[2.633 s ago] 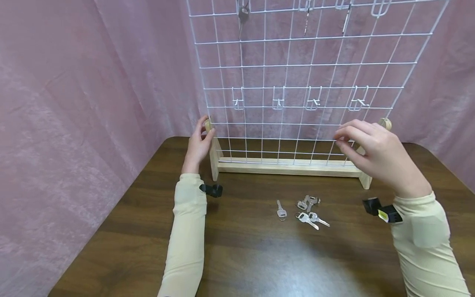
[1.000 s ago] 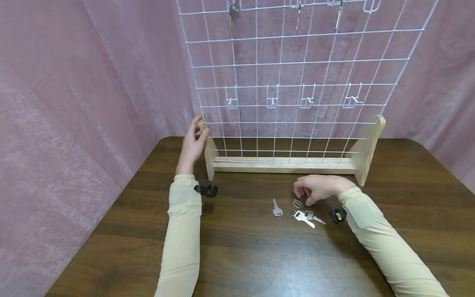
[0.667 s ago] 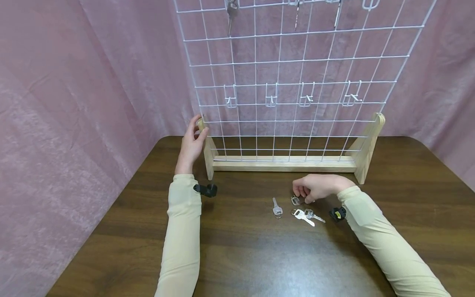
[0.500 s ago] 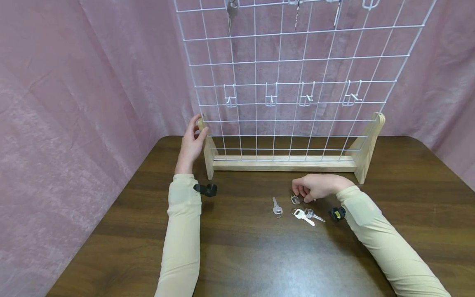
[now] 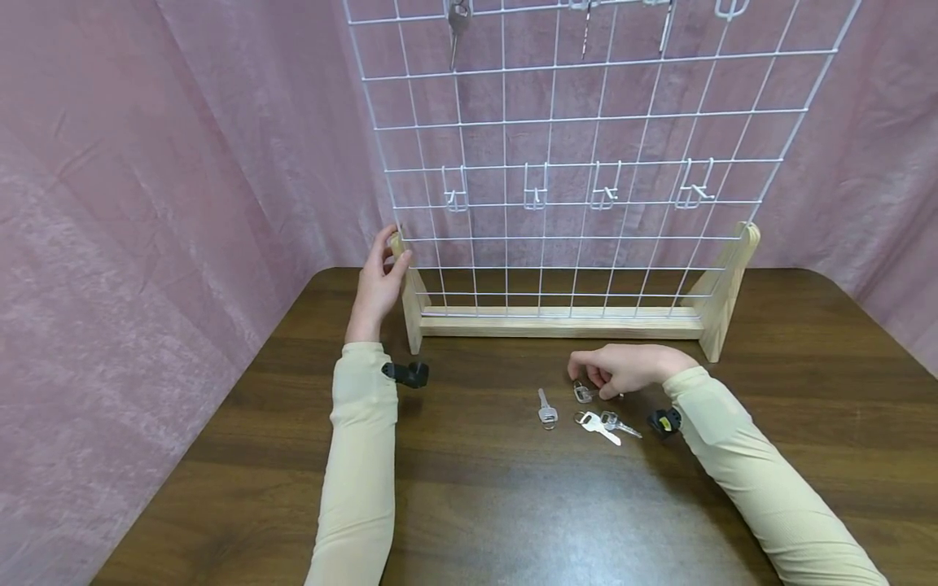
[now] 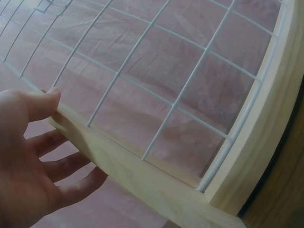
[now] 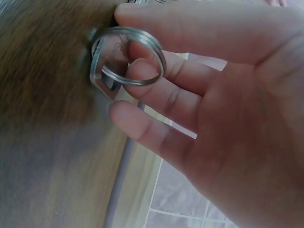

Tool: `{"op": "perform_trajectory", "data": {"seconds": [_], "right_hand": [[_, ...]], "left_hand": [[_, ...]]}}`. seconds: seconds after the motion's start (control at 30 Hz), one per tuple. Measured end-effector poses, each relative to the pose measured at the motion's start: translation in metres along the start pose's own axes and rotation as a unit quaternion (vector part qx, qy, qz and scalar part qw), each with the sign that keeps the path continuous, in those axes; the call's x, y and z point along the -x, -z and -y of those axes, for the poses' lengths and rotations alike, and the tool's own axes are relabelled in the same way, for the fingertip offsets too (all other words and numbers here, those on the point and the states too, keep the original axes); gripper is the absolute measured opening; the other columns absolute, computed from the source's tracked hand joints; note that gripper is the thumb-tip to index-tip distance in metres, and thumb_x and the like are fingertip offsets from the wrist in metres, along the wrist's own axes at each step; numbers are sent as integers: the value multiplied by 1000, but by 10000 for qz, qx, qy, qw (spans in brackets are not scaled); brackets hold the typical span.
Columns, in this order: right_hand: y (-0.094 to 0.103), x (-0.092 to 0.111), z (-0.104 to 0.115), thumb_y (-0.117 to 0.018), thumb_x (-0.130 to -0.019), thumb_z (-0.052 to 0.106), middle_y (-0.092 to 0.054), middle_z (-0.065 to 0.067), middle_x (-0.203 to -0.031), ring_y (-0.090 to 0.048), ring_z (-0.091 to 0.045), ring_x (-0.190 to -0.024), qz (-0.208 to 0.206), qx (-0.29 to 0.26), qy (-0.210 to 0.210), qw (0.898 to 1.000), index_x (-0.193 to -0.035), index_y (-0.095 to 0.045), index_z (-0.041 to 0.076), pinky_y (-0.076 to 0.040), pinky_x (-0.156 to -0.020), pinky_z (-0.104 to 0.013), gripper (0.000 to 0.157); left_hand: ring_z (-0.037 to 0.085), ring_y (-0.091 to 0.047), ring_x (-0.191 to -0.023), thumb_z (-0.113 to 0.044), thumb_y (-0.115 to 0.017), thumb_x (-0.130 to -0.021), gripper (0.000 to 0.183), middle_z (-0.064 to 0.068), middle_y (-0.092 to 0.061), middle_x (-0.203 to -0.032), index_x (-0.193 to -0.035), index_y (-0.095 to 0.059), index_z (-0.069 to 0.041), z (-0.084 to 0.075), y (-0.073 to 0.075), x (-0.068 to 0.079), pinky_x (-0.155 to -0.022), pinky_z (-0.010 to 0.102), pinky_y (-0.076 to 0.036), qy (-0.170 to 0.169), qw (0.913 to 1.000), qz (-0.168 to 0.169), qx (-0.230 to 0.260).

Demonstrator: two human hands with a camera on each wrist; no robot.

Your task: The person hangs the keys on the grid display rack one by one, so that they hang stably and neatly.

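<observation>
My left hand (image 5: 377, 289) holds the upper part of the rack's left wooden upright (image 5: 410, 317). In the left wrist view its thumb (image 6: 45, 103) lies on one side of the wood, with fingers on the other. My right hand (image 5: 633, 366) is low over the table, fingers bent around a silver key (image 5: 582, 393) between index finger and thumb. Up close, a key head (image 7: 97, 71) with a split ring (image 7: 130, 32) shows by the fingertips; a firm pinch cannot be made out. Nearer me lie a pair of keys (image 5: 601, 427) and, to the left, a single key (image 5: 547, 413).
A white wire grid (image 5: 553, 122) stands in the wooden base (image 5: 560, 327) on the brown table (image 5: 469, 488). White hooks (image 5: 604, 195) hang in a row across it. Higher up, keys hang, one at the left (image 5: 458, 20). A pink curtain (image 5: 183, 203) surrounds the table.
From near the rack's right side, my right hand has come down to the keys on the table. Lately its index finger has shifted slightly left. The left hand keeps its hold.
</observation>
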State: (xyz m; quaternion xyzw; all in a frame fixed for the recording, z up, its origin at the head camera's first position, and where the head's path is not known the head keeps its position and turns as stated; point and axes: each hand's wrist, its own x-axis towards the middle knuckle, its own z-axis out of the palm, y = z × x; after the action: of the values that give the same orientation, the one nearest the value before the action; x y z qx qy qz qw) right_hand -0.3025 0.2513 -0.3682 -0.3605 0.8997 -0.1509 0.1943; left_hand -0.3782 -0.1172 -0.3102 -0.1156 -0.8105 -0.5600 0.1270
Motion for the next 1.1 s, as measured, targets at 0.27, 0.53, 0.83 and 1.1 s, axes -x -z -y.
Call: {"op": "perform_trajectory", "data": {"seconds": [0.27,0.53,0.83,1.1], "right_hand": [[1,-1,-1,-64,-79,-1,-50,7,-72,-45,-2,-65,-42,70,125,9999,-100,-53,12,-39,-62,-17,27],[2,-2,1,-61,-79,0,-47,8,-70,-43,-1,-63,-36,220,163,9996,-85,-53,11,-37,-60,-17,15],[0,-1,1,-61,-73,-1,-47,6,-70,-43,-4,-69,-146,497,64,9986,-77,-54,11,-36,-63,-17,15],[3,3,-1,-64,-83,2,-46,7,-75,-41,-4,-74,-138,518,294,9981,-77,-50,13,-35,-67,-19,18]], "left_hand": [[42,-52,-125,-21,-51,-101,52,25,-47,-142,-149,-32,-19,17,-1,-11,-102,53,-45,-187,9998,-87,-54],[41,-53,-123,-30,-52,-100,48,25,-49,-140,-146,-37,-28,22,-1,-11,-100,50,-47,-352,9992,-181,-91],[43,-49,-128,-18,-50,-101,52,26,-44,-145,-150,-31,-17,2,2,-1,-105,53,-43,-40,10000,6,7],[45,-47,-129,-14,-47,-102,52,29,-42,-145,-150,-30,-10,-18,2,14,-107,53,-42,38,10000,44,-74]]}}
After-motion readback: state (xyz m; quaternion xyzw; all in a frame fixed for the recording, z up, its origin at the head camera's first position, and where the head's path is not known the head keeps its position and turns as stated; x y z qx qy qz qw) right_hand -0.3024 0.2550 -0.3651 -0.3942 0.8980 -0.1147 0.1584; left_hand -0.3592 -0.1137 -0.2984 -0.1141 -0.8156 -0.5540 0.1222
